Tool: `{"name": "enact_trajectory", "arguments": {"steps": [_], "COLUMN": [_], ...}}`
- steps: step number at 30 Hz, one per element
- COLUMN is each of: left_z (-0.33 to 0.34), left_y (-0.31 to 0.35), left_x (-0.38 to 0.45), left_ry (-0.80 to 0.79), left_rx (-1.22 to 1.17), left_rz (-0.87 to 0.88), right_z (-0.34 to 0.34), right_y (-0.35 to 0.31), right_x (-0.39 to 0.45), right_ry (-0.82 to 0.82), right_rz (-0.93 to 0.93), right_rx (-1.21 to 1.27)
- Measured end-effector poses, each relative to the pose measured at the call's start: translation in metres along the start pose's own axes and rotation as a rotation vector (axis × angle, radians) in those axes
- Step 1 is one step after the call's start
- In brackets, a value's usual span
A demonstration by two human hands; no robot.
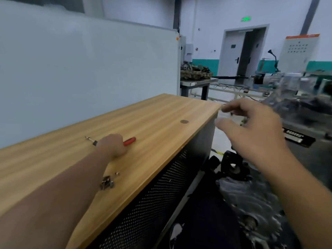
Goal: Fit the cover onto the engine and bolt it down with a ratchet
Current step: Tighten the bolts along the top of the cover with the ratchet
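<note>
Reaching across the wooden benchtop (161,112) at centre left of the frame, your left hand (112,145) lies over the ratchet (129,141), fingers curled down round the middle of the tool; its red handle sticks out to the right of your knuckles and the metal shaft to the left. Your right hand (251,130) hangs in the air at centre right, past the bench's edge, blurred, fingers loosely bent and spread, holding nothing that can be made out. A few small bolts and a metal bracket (106,182) lie on the wood beside your left forearm. The engine (255,209) sits low at lower right, smeared by motion; the cover cannot be told apart there
</note>
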State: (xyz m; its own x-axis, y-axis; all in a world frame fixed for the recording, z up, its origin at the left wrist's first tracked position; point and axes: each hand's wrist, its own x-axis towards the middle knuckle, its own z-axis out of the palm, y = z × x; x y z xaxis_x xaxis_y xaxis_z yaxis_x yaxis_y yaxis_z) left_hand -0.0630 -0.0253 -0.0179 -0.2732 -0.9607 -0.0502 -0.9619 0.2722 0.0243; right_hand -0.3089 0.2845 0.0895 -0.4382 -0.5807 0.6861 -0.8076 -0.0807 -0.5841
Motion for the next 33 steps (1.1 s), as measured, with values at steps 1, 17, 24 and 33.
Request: {"name": "enact_trajectory", "arguments": {"steps": [1, 17, 24, 33], "left_z": [0.004, -0.034, 0.015, -0.051], "left_y": [-0.003, 0.195, 0.248, 0.259], "left_x": [0.003, -0.122, -0.231, -0.227], "left_ry": [0.009, 0.934, 1.096, 0.63], "left_rx": [0.026, -0.551, -0.592, -1.412], "left_rz": [0.001, 0.946, 1.202, 0.95], "right_z": [0.013, 0.026, -0.027, -0.082], "right_y": [0.002, 0.054, 0.063, 0.056], "right_x": [-0.005, -0.009, -0.025, -0.057], "right_ry": [-0.095, -0.227, -0.383, -0.511], "right_rz": [0.093, 1.007, 0.882, 0.642], "right_rx": [0.031, 1.128, 1.325, 1.158]}}
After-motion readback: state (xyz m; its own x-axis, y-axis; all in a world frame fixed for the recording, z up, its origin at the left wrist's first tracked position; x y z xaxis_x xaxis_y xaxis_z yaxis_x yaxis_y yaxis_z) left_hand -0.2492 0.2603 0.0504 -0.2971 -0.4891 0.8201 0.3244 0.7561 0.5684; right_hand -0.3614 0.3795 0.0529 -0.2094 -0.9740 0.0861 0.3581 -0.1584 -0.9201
